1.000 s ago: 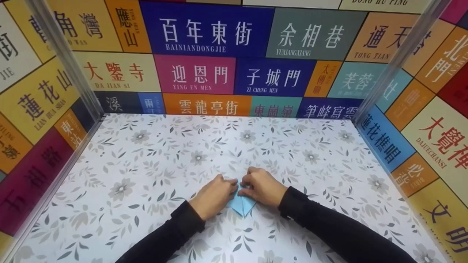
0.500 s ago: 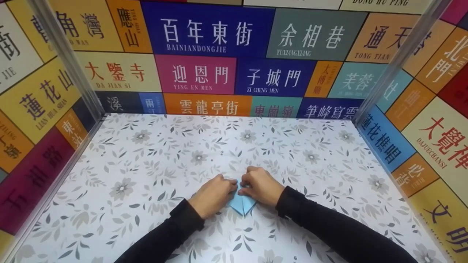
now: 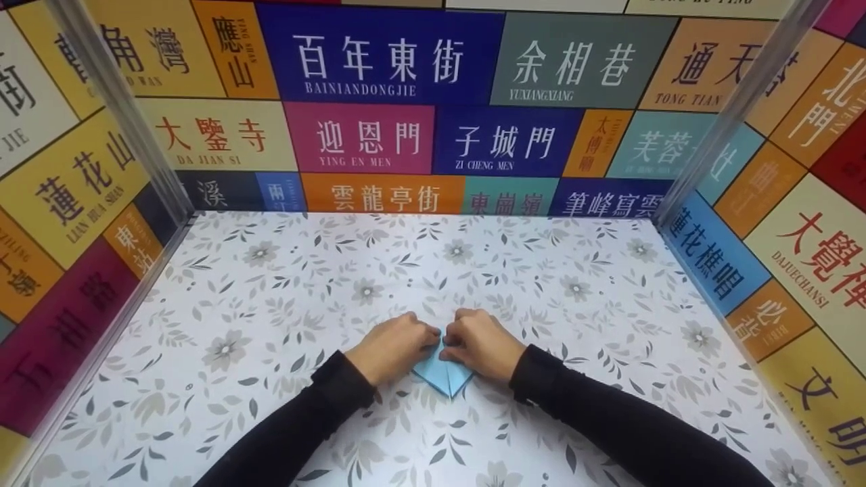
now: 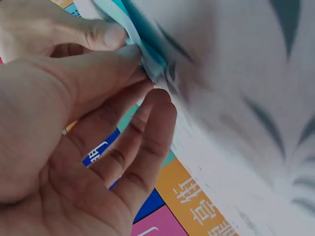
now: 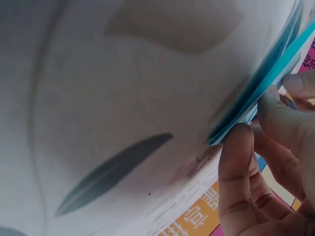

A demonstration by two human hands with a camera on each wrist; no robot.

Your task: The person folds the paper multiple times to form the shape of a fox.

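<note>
A small folded sheet of light blue paper [image 3: 444, 376] lies on the patterned table, its pointed corner toward the person. My left hand [image 3: 398, 346] pinches its left edge between thumb and fingertips; in the left wrist view the outer fingers of this left hand [image 4: 98, 132] are spread off the paper. On the opposite side my right hand [image 3: 486, 343] pinches the right edge. The right wrist view has the paper [image 5: 275, 73] nearly edge-on, its layers slightly apart, with the thumb and index finger of the right hand [image 5: 275, 167] at it. Both hands cover the sheet's far part.
A white tabletop [image 3: 291, 284] printed with grey flowers and leaves surrounds the hands. Panels with coloured street-name blocks [image 3: 369, 138] stand along the back and both sides. Clear corner posts [image 3: 737, 108] join them at the back corners.
My left hand has shifted slightly up and away from the person, so more of the paper's left part shows. The right hand stays nearly in place, still gripping its side.
</note>
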